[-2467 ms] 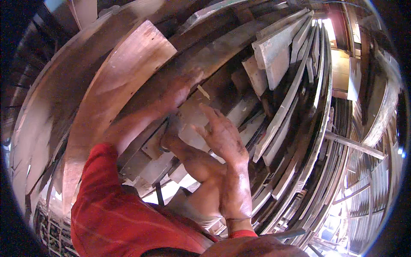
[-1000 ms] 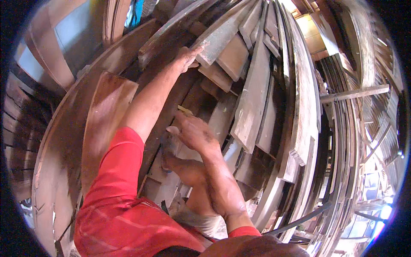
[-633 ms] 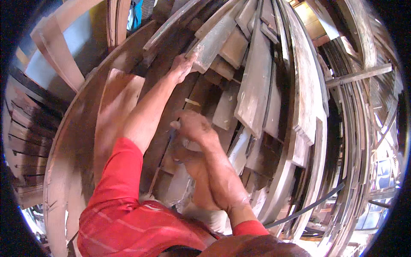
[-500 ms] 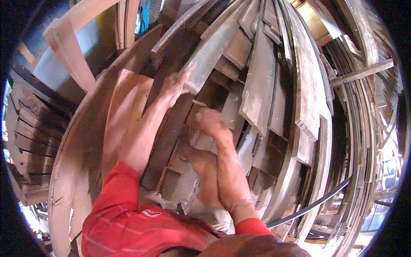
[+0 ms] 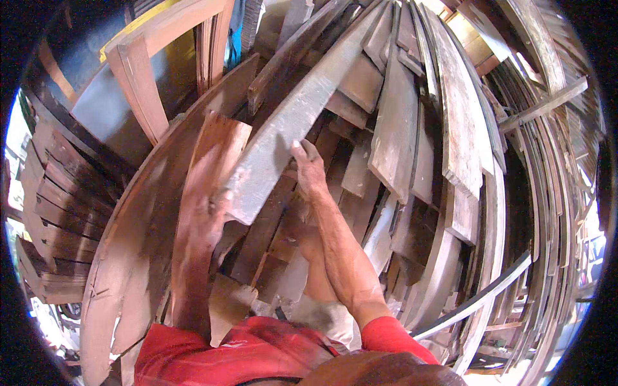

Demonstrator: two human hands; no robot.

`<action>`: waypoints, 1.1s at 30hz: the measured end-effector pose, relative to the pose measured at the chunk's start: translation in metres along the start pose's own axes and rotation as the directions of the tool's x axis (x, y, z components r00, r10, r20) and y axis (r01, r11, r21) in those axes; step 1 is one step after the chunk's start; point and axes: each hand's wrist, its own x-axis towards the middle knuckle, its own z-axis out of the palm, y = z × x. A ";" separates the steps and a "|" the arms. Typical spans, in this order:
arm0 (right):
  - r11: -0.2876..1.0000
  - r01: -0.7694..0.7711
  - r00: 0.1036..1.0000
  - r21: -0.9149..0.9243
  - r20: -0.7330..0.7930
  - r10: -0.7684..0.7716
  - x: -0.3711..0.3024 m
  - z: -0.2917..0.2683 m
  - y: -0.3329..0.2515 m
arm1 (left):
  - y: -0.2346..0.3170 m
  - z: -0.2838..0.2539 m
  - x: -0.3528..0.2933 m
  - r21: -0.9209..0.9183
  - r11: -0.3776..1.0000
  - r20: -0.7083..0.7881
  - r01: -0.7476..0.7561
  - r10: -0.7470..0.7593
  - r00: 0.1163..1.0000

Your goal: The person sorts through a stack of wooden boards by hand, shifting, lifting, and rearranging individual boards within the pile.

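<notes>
A long grey, weathered plank (image 5: 280, 122) slants from the far stack down toward me, its near end pulled out over the other boards. At that near end is my left hand (image 5: 217, 209), in shadow and partly smeared, gripping the plank's left corner. My right hand (image 5: 310, 170) holds the plank's right edge with the thumb on top; its other fingers are partly hidden. Just left of the plank, a reddish-brown board (image 5: 209, 151) stands beside my left forearm. One of my legs shows beneath my right forearm.
Stacked weathered boards (image 5: 396, 141) fan out at the centre and right, with uneven ends. A wide brown board (image 5: 138, 238) curves along the left. Wooden frames (image 5: 138, 83) lean at the upper left. A thin dark strip (image 5: 479, 299) juts out at the lower right.
The grey plank has slid toward me and to the left. My left hand has come back with its near end. My right hand has risen from among the lower boards to the plank's edge.
</notes>
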 end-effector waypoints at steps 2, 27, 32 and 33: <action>0.987 -0.061 0.983 0.152 0.180 0.033 -0.016 0.026 -0.021 | 0.048 -0.026 -0.010 0.105 0.993 0.026 -0.049 0.046 0.999; 0.973 -0.214 0.894 0.088 -0.383 0.231 -0.020 -0.018 0.039 | -0.070 0.032 -0.079 0.222 0.963 0.175 -0.151 0.113 0.978; 0.986 -0.164 0.972 0.022 -0.167 0.165 -0.029 -0.050 0.051 | -0.059 0.047 -0.088 0.042 0.999 0.226 0.013 -0.022 0.974; 0.977 -0.206 0.958 -0.062 -0.216 0.188 -0.037 -0.045 0.038 | -0.055 0.046 -0.088 0.049 0.999 0.214 0.011 -0.021 0.977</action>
